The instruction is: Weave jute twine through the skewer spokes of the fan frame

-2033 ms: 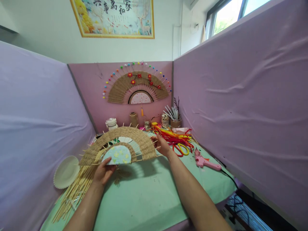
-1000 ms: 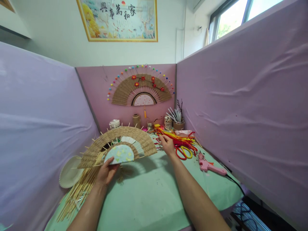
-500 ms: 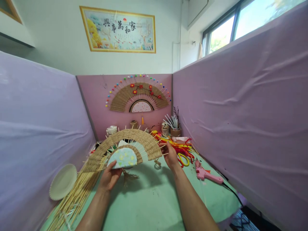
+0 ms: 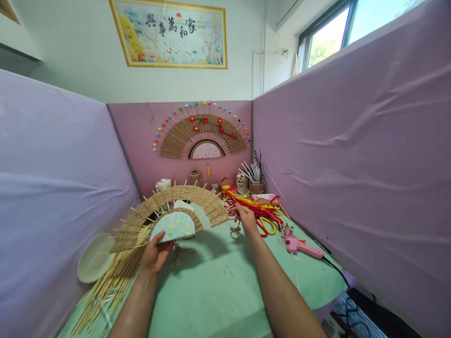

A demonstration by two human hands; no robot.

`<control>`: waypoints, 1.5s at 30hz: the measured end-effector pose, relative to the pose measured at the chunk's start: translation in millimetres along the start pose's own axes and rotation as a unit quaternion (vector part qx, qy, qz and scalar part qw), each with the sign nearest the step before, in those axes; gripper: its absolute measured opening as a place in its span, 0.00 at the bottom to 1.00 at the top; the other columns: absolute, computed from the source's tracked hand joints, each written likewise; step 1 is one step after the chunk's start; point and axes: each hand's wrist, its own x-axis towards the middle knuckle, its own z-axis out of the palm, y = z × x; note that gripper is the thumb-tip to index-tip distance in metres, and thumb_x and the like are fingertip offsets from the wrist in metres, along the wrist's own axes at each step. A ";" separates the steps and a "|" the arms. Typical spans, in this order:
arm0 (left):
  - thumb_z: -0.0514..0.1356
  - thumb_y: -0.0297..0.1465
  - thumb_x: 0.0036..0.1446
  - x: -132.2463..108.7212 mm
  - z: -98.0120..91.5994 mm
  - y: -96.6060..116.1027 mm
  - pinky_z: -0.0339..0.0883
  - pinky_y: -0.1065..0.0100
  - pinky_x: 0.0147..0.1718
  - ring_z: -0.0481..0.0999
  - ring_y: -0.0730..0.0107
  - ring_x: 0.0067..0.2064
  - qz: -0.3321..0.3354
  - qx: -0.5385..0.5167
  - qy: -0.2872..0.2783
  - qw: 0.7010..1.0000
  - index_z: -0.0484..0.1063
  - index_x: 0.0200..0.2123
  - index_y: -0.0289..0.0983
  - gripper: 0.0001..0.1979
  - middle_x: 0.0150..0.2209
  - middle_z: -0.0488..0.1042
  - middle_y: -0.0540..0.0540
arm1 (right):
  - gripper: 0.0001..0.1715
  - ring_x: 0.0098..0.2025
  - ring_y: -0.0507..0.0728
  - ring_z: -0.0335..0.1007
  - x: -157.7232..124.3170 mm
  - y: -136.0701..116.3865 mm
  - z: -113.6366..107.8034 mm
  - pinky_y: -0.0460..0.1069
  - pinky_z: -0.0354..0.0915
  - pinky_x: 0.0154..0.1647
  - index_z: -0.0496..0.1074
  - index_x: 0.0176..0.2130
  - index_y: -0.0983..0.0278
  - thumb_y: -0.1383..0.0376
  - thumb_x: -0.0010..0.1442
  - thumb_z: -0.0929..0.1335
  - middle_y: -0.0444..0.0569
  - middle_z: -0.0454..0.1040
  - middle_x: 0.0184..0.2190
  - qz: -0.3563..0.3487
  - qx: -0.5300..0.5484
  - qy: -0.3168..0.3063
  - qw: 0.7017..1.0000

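My left hand (image 4: 157, 253) grips a half-made woven fan (image 4: 176, 193) by its lower middle, thumb over the pale blue flowered half-round panel (image 4: 173, 226). Thin sticks run out from the panel and poke past the brown woven band. The fan is held above the table, its left end over a bundle of straw-coloured sticks (image 4: 121, 277). At the fan's right end, my right hand (image 4: 247, 219) has its fingers pinched together beside the stick tips. A small coil of brown twine (image 4: 235, 229) hangs just under these fingers, seemingly held by them. A frayed tassel (image 4: 179, 256) shows under the panel.
On the right of the green table (image 4: 218, 291) lies a pink glue gun (image 4: 303, 247). Red and yellow fuzzy stems (image 4: 259, 206) are heaped behind my right hand. A pale dish (image 4: 95, 258) leans at left. A finished fan (image 4: 204, 129) hangs on the back panel.
The fan and my left hand have shifted slightly left in view. The gap between my right hand and the fan's right end has widened a little, and the twine coil has moved up and right.
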 end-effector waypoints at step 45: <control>0.52 0.21 0.54 5.4 -10.4 5.4 0.74 0.70 0.26 0.80 0.65 0.32 0.059 -0.006 0.017 0.998 0.69 0.55 0.35 0.24 0.37 0.81 0.43 | 0.07 0.28 0.52 0.67 -25.3 -17.8 12.7 0.47 0.64 0.29 0.77 0.28 0.63 0.62 0.48 0.71 0.44 0.74 0.24 0.005 0.013 -0.240 0.971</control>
